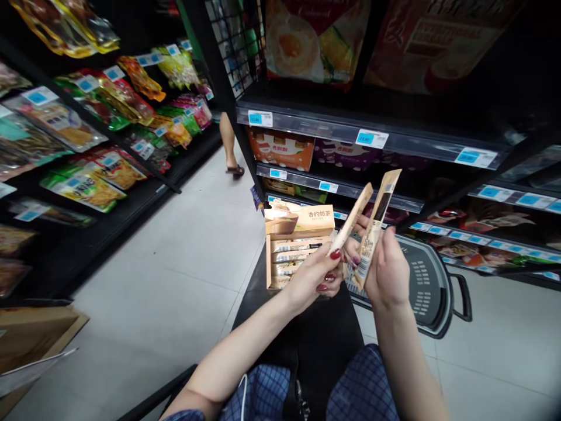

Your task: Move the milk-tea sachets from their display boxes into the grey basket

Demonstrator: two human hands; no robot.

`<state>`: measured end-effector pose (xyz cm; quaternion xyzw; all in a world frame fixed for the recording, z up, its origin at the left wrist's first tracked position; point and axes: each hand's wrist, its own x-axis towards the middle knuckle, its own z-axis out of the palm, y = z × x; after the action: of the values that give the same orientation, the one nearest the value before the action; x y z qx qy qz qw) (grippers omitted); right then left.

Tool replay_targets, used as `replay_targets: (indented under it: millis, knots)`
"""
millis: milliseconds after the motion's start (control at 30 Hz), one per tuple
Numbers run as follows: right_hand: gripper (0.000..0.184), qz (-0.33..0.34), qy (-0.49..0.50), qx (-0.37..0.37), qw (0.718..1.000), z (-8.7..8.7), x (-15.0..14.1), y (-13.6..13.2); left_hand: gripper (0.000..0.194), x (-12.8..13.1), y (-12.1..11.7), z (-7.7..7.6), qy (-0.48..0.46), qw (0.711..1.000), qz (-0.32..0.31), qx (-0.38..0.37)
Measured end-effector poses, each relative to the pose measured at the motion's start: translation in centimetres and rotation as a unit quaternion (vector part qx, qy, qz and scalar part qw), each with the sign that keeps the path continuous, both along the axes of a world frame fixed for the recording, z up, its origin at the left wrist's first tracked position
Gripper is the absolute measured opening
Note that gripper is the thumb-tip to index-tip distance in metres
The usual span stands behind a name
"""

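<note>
My left hand is closed round the lower end of a slim beige stick sachet, which points up and to the right. Another stick sachet, with a dark band and small print, leans nearly upright in my right hand, pinched between thumb and fingers. Just left of the hands, an open milk tea box sits over my dark-clothed lap, lid folded up. Several matching sachets lie in a row inside it. My left hand and its sachet cover the box's right side.
A grey shopping basket with a black handle stands on the floor at right. Store shelves with price tags rise in front; bagged snacks fill the left shelves. A cardboard box lies at lower left. Another person's leg shows in the aisle.
</note>
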<state>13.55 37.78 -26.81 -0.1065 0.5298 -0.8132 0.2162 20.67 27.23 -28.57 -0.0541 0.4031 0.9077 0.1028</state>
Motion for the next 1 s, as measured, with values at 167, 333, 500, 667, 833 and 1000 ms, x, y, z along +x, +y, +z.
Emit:
replay_targets:
  millis: [167,333,500,667,833,1000]
  knots:
    - [0.018,-0.081,0.011,0.018,0.997,-0.4,1.8,-0.7,0.036,-0.3,0.5,-0.8,0.070,0.953,0.139,-0.260]
    - [0.019,-0.127,0.068,0.089,0.986,-2.0,3.2,-1.2,0.056,-0.3,0.3,-1.3,0.134,0.915,0.091,-0.371]
    - [0.040,-0.103,0.168,0.217,0.956,-2.9,3.3,0.0,0.061,-0.3,-0.7,-1.4,0.175,0.924,0.003,-0.339]
    - [0.052,0.021,0.102,0.150,0.983,-2.3,2.0,1.5,0.045,-0.2,-1.3,-1.4,0.107,0.938,-0.071,-0.321]
    - [0.031,0.017,0.014,0.112,0.993,-1.9,1.9,1.7,0.051,-0.2,-0.1,-1.4,0.082,0.978,-0.056,-0.186]
    - [0.033,0.004,0.018,0.086,0.996,-2.1,1.7,1.5,0.059,-0.2,0.6,-1.3,0.027,0.991,-0.048,-0.124]
